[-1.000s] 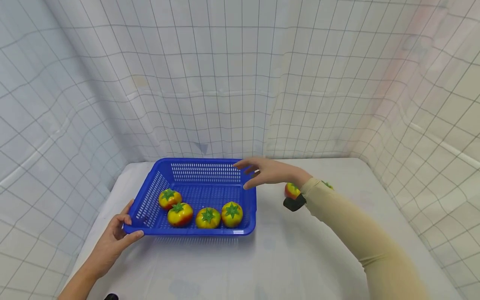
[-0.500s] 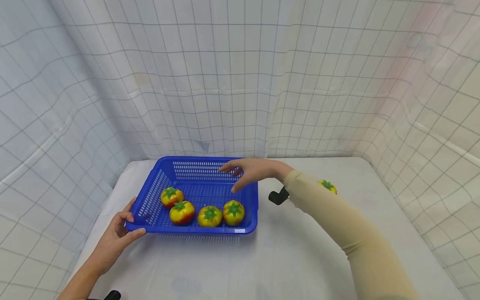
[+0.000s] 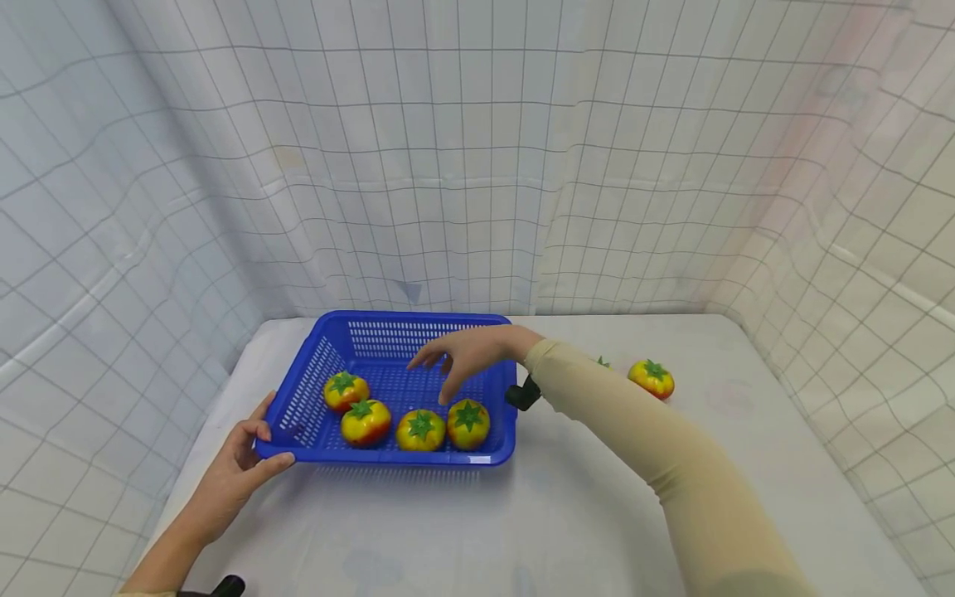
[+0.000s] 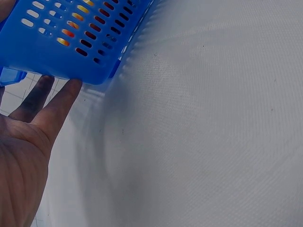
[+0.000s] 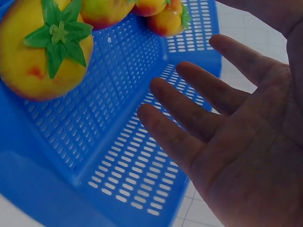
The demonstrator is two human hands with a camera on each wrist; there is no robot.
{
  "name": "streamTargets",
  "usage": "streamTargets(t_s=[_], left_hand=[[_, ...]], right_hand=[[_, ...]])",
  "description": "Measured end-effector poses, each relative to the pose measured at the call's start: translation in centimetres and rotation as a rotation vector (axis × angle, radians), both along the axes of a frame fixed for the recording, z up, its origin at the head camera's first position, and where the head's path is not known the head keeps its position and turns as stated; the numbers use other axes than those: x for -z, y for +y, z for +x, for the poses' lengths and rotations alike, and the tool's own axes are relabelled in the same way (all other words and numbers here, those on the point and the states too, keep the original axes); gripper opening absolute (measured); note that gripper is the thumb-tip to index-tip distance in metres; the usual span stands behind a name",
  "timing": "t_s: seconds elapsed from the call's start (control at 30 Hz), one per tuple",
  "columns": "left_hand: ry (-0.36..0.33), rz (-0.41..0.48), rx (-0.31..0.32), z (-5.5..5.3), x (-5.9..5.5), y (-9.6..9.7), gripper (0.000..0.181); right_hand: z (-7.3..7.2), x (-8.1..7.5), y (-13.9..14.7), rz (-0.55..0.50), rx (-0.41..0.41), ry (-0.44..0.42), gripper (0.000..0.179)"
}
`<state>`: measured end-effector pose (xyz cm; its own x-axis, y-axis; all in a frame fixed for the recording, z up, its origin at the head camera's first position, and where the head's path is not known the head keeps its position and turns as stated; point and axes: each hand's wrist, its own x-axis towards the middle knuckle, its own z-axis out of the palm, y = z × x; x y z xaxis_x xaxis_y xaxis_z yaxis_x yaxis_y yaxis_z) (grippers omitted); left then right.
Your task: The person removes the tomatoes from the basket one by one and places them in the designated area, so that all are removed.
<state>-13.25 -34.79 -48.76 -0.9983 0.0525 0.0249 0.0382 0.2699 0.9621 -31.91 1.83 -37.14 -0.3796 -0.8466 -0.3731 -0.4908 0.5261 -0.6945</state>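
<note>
A blue plastic basket [image 3: 358,457] with slotted walls stands left of the middle in the head view. Several yellow-and-red toy tomatoes with green star-shaped tops lie along its near side, one of them [image 3: 467,424] at the right end of the row. My left hand [image 3: 227,481] holds the near left corner, thumb on the front rim and fingers at the left side. Over the basket's right half hovers my right hand [image 3: 470,355], fingers spread and loosely bent. Its palm [image 5: 251,142] holds nothing in the right wrist view.
On the white-covered table right of the basket lies another toy tomato [image 3: 652,379]. The green top [image 3: 604,362] of one more shows behind my right sleeve. White gridded curtains [image 3: 477,166] enclose the back and both sides.
My right hand has moved left and a little nearer, farther over the basket. The right-hand tomato on the table has come out from behind the sleeve. The left hand keeps its place on the corner.
</note>
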Motion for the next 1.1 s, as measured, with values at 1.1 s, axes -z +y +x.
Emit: streamTargets(t_s=[1.1], left_hand=[[0.026,-0.007,0.010,0.1,0.1,0.1,0.036]], right_hand=[[0.7,3.6,-3.9,0.243,-0.129,-0.080,0.070]])
